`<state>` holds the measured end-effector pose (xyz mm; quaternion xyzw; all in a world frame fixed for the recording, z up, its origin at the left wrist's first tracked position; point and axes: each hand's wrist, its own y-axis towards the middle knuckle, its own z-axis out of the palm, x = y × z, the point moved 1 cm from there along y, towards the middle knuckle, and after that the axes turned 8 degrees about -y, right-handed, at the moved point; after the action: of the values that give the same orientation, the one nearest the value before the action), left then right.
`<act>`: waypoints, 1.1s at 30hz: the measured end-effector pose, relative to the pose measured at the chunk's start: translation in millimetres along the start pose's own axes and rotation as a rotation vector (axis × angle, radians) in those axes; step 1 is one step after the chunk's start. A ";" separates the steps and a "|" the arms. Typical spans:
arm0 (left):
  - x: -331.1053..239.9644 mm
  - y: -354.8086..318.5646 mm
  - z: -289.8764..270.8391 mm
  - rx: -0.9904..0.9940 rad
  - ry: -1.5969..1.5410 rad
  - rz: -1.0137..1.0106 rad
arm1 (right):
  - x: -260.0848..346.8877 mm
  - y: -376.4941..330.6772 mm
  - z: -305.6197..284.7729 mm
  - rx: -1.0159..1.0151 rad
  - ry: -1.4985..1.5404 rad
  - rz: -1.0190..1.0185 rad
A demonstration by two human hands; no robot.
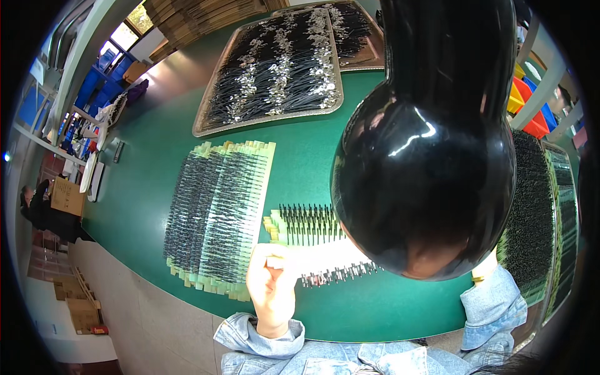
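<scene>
My left hand is closed, thumb and fingers pinching the left end of a pale, overexposed strip. Short black pin-like pieces stick out along the strip's lower edge. Just beyond it lies a small group of yellow-green strips with black pins, partly covered. Left of my hand is a wide stack of similar strips, set with many rows of dark pins. A glossy black lamp-like head blocks the strip's right end. Of my right hand only the wrist side shows below that head; its fingers are hidden.
Metal trays full of black cable-like pieces with silvery ends stand at the back of the green table. At the right are more dense dark rows of pins. Cardboard boxes and shelving stand beyond the table's left edge.
</scene>
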<state>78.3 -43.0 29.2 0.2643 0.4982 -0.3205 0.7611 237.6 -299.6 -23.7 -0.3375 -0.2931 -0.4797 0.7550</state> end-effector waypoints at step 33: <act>6.1 5.3 -3.8 -0.131 -0.182 0.072 | 15.2 -18.8 2.5 0.057 -0.191 -0.053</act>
<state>81.9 -38.1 22.6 0.2017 0.4371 -0.2823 0.8298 225.6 -311.5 -6.3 -0.3524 -0.3859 -0.4565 0.7201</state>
